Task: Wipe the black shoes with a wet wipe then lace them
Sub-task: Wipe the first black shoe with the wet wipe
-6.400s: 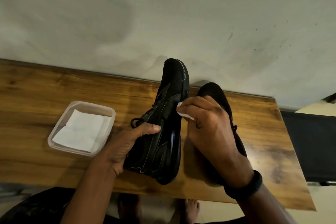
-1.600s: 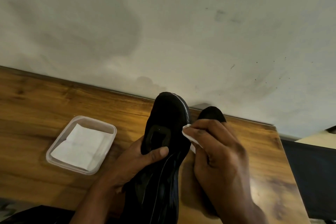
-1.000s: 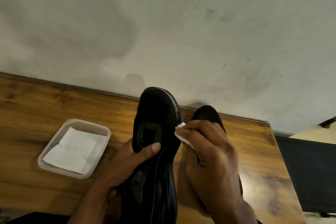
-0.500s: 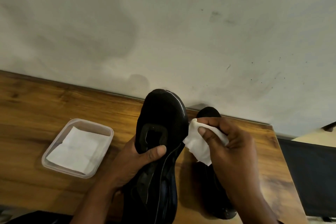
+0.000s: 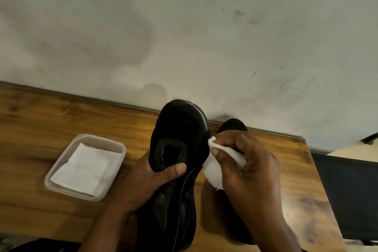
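My left hand [image 5: 151, 178] grips a black shoe [image 5: 180, 129], holding it raised above the wooden table [image 5: 41, 125] with its toe pointing away from me. My right hand [image 5: 251, 170] pinches a white wet wipe [image 5: 214, 172], pressed against the right side of that shoe near the toe. The second black shoe [image 5: 233, 126] lies on the table behind my right hand, mostly hidden; only its toe and part of its heel show.
A clear plastic container [image 5: 61, 168] holding folded white wipes [image 5: 83, 170] sits on the table to the left. A stained pale wall runs behind the table. A dark object [image 5: 347, 194] stands past the table's right edge.
My right hand has gone on rubbing the wipe along the shoe's right side near the toe; the wipe is now more bunched and closer against the shoe. The left hand keeps its hold.
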